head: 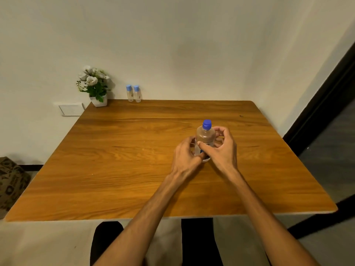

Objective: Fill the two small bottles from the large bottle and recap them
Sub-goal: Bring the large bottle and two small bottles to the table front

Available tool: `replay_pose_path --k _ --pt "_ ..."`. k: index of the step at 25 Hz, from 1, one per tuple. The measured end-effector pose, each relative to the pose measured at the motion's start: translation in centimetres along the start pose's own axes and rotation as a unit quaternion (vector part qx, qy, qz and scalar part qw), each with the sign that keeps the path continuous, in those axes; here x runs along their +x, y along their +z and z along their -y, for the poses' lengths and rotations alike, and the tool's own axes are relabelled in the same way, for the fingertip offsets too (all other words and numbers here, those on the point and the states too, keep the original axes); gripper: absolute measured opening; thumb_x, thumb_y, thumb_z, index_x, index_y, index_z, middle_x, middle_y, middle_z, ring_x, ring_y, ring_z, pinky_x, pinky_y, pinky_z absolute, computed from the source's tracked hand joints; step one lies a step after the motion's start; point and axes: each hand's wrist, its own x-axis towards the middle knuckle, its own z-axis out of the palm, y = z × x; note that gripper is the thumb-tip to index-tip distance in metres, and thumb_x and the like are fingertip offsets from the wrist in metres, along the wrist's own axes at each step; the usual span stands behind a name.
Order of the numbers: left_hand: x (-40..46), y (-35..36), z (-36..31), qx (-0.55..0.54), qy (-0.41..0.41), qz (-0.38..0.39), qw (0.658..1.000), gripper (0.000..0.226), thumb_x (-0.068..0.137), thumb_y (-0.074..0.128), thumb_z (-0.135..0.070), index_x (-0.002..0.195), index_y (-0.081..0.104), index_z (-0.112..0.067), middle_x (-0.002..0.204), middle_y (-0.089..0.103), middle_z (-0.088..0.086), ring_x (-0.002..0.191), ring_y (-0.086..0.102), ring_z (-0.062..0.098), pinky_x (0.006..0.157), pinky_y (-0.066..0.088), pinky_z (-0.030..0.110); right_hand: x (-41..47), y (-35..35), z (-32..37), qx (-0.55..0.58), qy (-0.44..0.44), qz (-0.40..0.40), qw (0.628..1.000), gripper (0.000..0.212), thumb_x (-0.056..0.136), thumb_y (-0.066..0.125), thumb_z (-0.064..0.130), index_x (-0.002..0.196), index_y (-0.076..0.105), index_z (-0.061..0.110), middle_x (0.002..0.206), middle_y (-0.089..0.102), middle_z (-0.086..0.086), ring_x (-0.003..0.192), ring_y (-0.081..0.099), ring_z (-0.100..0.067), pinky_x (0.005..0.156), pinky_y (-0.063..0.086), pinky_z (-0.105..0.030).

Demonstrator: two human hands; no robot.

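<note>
While both small bottles still wear their blue caps, the job looks to be at its very start. Going from the left, a potted plant (pixel 95 87) with white flowers stands at the far left corner of the table (pixel 115 169), against the wall. Just to its right, the two small bottles, the left small bottle (pixel 130 93) and the right small bottle (pixel 137 94), stand upright side by side at the far edge, almost touching, well apart from the hands. Whether they hold any liquid is too small to tell.

Further right, toward the middle of the table, the large bottle (pixel 205 140) stands upright on the wood with its blue cap (pixel 207 124) on. The left hand (pixel 187 154) wraps its lower body from the left, and the right hand (pixel 222 148) curls around it from the right, fingers partly closed on the bottle.

By my judgement nothing is opened or poured yet: uncapping, both fills and both recappings remain.
</note>
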Motion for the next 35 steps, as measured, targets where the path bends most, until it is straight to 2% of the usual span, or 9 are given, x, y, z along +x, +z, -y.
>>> replay_pose_path --k 6,9,11,16,19,23,29,32,35 --pt "-0.9 1.2 -0.1 0.006 -0.006 0.043 0.999 0.075 0.081 0.074 -0.045 0.148 0.049 -0.023 0.136 0.066 -0.002 0.113 0.068 0.015 0.095 0.063 0.043 -1.8 -1.8 -1.0 -0.008 0.005 -0.058 0.998 0.08 0.07 0.097 0.033 0.138 0.055 0.028 0.138 0.063 0.004 0.123 0.063 -0.012 0.1 0.058 -0.033" --pt "-1.5 0.1 0.1 0.031 -0.001 0.031 0.999 0.072 0.082 0.076 -0.035 0.148 0.05 -0.019 0.132 0.066 0.002 0.113 0.065 0.016 0.094 0.062 0.043 -4.2 -2.0 -0.2 -0.016 -0.076 -0.166 0.983 0.054 0.078 0.089 0.031 0.126 0.067 0.019 0.125 0.066 0.004 0.111 0.066 -0.01 0.089 0.063 -0.033" --pt "-1.3 -2.9 0.8 0.038 0.006 0.0 0.999 0.067 0.084 0.077 -0.031 0.145 0.054 -0.018 0.132 0.067 0.003 0.112 0.065 0.016 0.093 0.062 0.042 -5.2 -0.4 2.2 -0.017 -0.157 -0.181 0.971 0.03 0.084 0.085 0.021 0.11 0.073 0.013 0.112 0.07 0.001 0.097 0.07 -0.011 0.077 0.065 -0.037" --pt "0.2 -6.8 1.9 0.049 0.0 -0.053 0.997 0.05 0.087 0.076 -0.024 0.135 0.065 -0.015 0.129 0.072 0.004 0.104 0.07 0.016 0.09 0.062 0.042 -4.7 2.7 5.6 -0.015 -0.218 -0.114 0.969 0.008 0.088 0.082 0.01 0.093 0.076 0.011 0.091 0.074 0.002 0.081 0.07 -0.008 0.071 0.062 -0.029" --pt "0.9 -9.0 2.5 0.069 -0.024 -0.043 0.996 0.047 0.091 0.075 -0.026 0.135 0.065 -0.014 0.126 0.072 0.003 0.103 0.07 0.016 0.089 0.061 0.039 -3.5 5.1 6.1 -0.02 -0.174 -0.076 0.982 0.006 0.089 0.082 0.012 0.093 0.077 0.014 0.088 0.075 0.008 0.078 0.068 0.001 0.08 0.057 -0.015" --pt "4.5 -12.8 4.6 0.099 -0.057 -0.052 0.992 0.043 0.093 0.074 -0.03 0.132 0.067 -0.014 0.123 0.074 0.004 0.102 0.069 0.019 0.091 0.06 0.038 -0.5 9.8 6.8 -0.032 -0.111 -0.015 0.993 0.006 0.091 0.08 0.014 0.093 0.079 0.019 0.083 0.074 0.013 0.075 0.068 0.003 0.069 0.057 -0.013" --pt "14.0 -17.3 10.3 0.137 -0.098 -0.073 0.983 0.046 0.094 0.072 -0.03 0.136 0.064 -0.01 0.126 0.072 0.008 0.111 0.068 0.022 0.094 0.059 0.04 8.5 17.9 6.6 -0.093 -0.051 0.029 0.994 0.005 0.091 0.077 0.02 0.091 0.083 0.021 0.088 0.08 0.007 0.079 0.072 -0.007 0.074 0.062 -0.027" --pt "19.5 -18.7 14.0 0.142 -0.13 -0.111 0.975 0.046 0.095 0.071 -0.026 0.136 0.063 -0.008 0.126 0.071 0.011 0.113 0.067 0.024 0.094 0.057 0.039 13.8 23.1 6.3 -0.102 -0.035 0.051 0.993 0.008 0.094 0.077 0.019 0.1 0.081 0.018 0.096 0.08 0.004 0.085 0.071 -0.008 0.081 0.064 -0.028" --pt "25.1 -19.0 18.2 0.18 -0.141 -0.136 0.964 0.047 0.097 0.069 -0.022 0.139 0.058 -0.006 0.13 0.069 0.015 0.117 0.066 0.029 0.099 0.058 0.043 18.9 29.4 5.5 -0.114 -0.011 0.093 0.989 0.025 0.094 0.078 0.023 0.118 0.076 0.016 0.11 0.079 0.0 0.099 0.073 -0.015 0.078 0.056 -0.024"
